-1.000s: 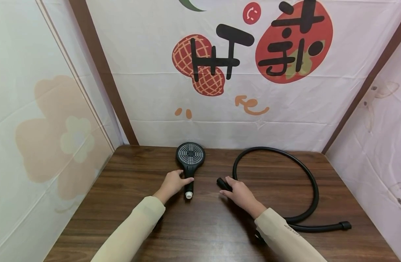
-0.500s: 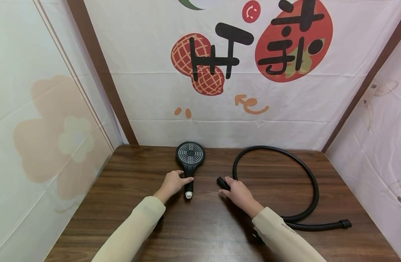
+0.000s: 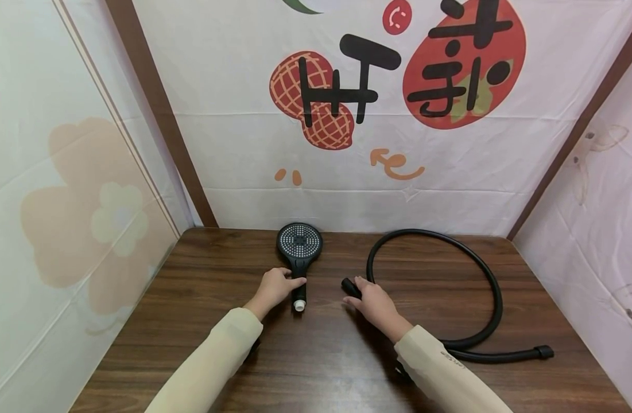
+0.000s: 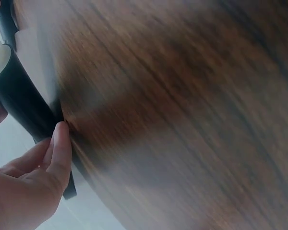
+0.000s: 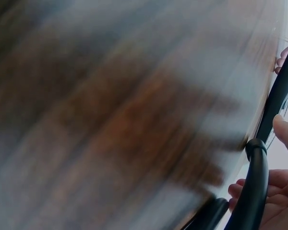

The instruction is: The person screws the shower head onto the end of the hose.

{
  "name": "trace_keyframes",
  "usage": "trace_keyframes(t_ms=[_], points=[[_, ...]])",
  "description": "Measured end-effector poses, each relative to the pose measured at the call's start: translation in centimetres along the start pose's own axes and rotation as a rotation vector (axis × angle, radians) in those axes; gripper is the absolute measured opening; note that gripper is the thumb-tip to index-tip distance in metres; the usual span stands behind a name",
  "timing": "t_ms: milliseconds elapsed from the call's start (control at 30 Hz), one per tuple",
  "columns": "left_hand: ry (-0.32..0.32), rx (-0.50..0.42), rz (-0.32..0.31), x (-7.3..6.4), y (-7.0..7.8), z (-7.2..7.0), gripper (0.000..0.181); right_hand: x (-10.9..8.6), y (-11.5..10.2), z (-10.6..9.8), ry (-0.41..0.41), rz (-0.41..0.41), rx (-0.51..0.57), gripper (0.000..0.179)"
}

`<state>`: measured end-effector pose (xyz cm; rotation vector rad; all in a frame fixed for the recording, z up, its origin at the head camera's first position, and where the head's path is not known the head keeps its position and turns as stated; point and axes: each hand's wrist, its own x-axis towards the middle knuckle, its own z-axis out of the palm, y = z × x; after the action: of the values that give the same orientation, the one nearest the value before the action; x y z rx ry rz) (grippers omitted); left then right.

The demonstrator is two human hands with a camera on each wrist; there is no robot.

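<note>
A black shower head (image 3: 299, 241) lies spray face up near the back of the table, its white threaded end (image 3: 299, 306) toward me. My left hand (image 3: 271, 289) holds its handle between thumb and fingers; the left wrist view shows fingertips against the black handle (image 4: 24, 98). To the right lies a black shower hose (image 3: 493, 298) in a large loop. My right hand (image 3: 376, 301) holds it near one end, with the tip (image 3: 348, 285) poking out past thumb and index finger. In the right wrist view, the hose (image 5: 256, 184) passes in front of the curled fingers.
The hose's other end (image 3: 543, 353) lies at the right on the dark wood table (image 3: 316, 367). A printed white cloth (image 3: 243, 143) stands behind the table, with more cloth at both sides. A dark strap or device shows under each sleeve.
Both hands keep their hold. My right forearm has shifted slightly left, and the white end of the shower head has moved a touch to the right.
</note>
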<state>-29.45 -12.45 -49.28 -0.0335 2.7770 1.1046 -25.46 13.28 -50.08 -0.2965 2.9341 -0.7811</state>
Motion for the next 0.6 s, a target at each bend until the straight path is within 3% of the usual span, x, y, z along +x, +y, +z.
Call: trace_keyframes(t_ms=[600], points=[[0.05, -0.064, -0.043, -0.19, 0.2, 0.5, 0.054, -0.21, -0.41, 0.38, 0.015, -0.013, -0.072, 0.066]])
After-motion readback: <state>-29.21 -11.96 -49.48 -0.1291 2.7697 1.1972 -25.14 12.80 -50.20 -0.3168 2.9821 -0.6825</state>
